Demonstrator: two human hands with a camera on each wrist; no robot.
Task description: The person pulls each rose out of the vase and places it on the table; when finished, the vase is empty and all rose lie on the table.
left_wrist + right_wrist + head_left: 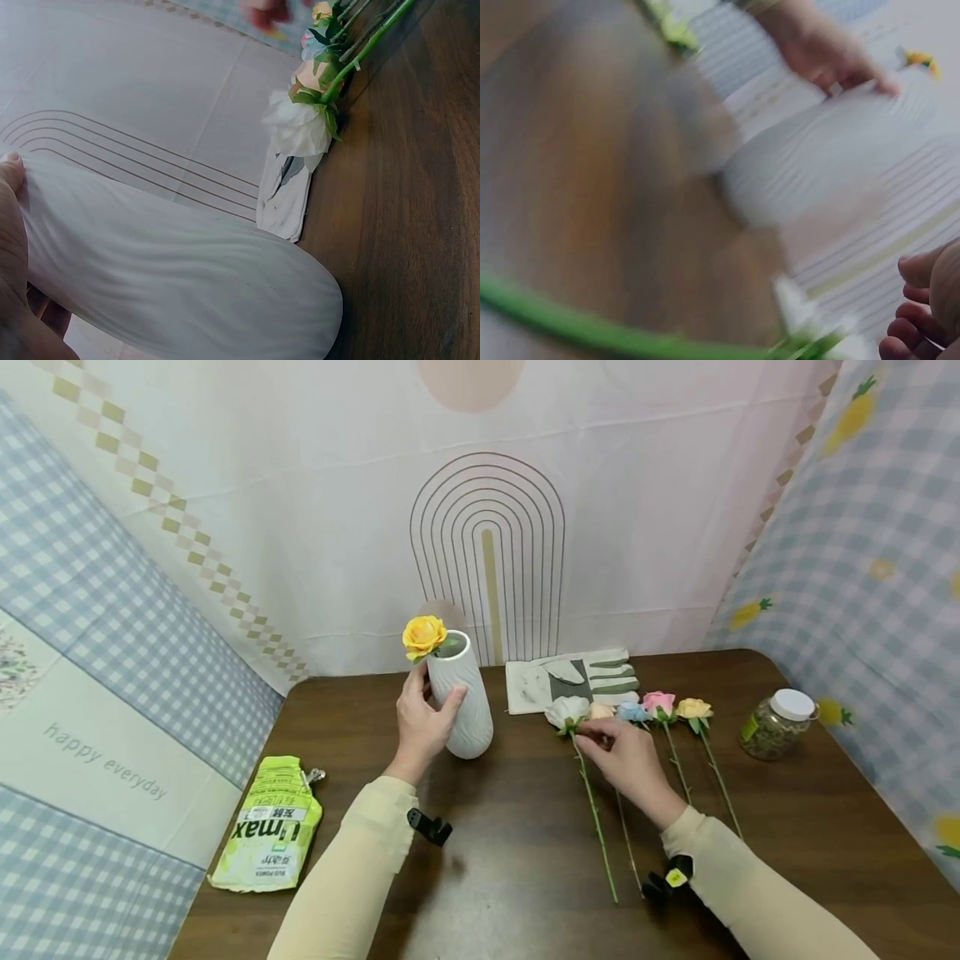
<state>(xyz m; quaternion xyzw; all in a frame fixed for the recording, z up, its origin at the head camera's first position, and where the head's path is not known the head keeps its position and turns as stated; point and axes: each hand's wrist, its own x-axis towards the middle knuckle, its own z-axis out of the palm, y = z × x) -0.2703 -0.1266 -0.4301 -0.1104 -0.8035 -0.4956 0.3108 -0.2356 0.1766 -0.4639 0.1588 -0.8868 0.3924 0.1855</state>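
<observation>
My left hand grips the upper part of a white ribbed vase, thumb on the near side. The vase leans slightly on the table. A yellow rose stands in its mouth. My right hand hovers over several artificial flowers, its fingertips close to the stem below a white rose. In the right wrist view its loosely bent fingers look apart from the green stem. A peach flower is partly hidden behind the right hand in the head view.
Blue, pink and pale yellow flowers lie to the right. Behind them is a white-and-grey glove. A white-lidded jar stands at far right, a green pouch lies at left. Fabric hangs around the table.
</observation>
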